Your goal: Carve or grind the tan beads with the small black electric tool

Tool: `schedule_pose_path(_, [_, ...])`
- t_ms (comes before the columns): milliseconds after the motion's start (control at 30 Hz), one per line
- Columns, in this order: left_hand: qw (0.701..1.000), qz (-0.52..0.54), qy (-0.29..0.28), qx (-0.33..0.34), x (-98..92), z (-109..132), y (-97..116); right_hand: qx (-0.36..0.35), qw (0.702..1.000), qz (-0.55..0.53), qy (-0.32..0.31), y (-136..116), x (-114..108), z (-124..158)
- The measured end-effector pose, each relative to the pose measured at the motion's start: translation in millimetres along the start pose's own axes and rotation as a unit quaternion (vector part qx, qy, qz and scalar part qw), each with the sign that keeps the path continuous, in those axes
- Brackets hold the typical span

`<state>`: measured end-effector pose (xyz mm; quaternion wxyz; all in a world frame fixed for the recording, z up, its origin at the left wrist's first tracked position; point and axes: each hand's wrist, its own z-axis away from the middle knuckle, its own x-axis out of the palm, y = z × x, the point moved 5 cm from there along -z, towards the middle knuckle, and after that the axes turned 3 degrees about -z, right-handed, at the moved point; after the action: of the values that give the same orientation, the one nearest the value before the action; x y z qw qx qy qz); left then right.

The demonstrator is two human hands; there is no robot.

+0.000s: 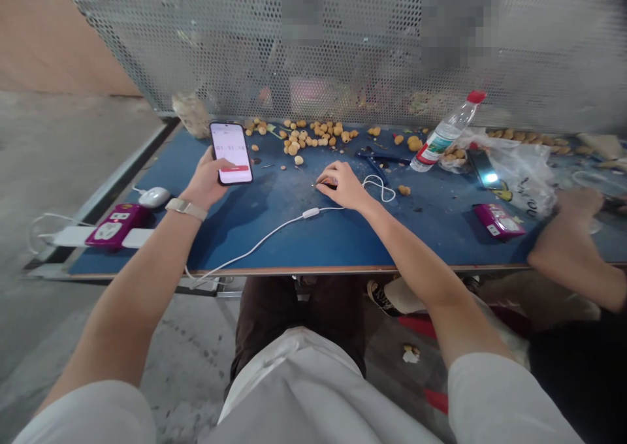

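My left hand (206, 179) is closed around a smartphone (232, 153), tilted upright above the blue table. Its screen is lit, and the thumb lies over the lower part near a red button. My right hand (341, 184) rests low over the table with its fingers pinched together. A small dark thing with a thin tip shows at the fingertips, too small to name. A white cable (264, 238) with an inline switch (310, 213) runs under or beside that hand and loops to its right. Small round tan gourd-like pieces (321, 132) lie beyond both hands.
A plastic bottle (443, 137) with a red cap leans at the back right, near a clear plastic bag (519, 163). Purple boxes (117, 225) (498, 222) sit at both sides. A mesh panel (235, 52) stands behind. Another person's arm (573, 248) reaches in at right.
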<state>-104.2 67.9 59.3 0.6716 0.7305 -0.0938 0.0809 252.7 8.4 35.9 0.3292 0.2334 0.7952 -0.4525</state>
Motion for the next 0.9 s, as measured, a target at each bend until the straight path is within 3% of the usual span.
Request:
schedule_pose_path(200, [0.999,-0.028,-0.008,-0.022,1.0,-2.5,-16.9,0.001,1.0,0.001,0.003,-1.1,-2.2,0.9])
schedule_pose_path(533, [0.999,-0.029,-0.042,-0.001,12.3,16.3,9.0,-0.004,1.0,-0.005,0.003,2.5,0.6,0.0])
schedule_pose_path(733, [0.997,-0.039,-0.053,0.035,11.1,13.8,5.8,-0.002,1.0,-0.002,0.003,3.6,0.9,-0.2])
schedule_pose_path(900, [0.997,-0.015,-0.016,0.069,8.0,1.3,-0.4,-0.003,1.0,-0.001,0.0,3.9,0.9,-0.2])
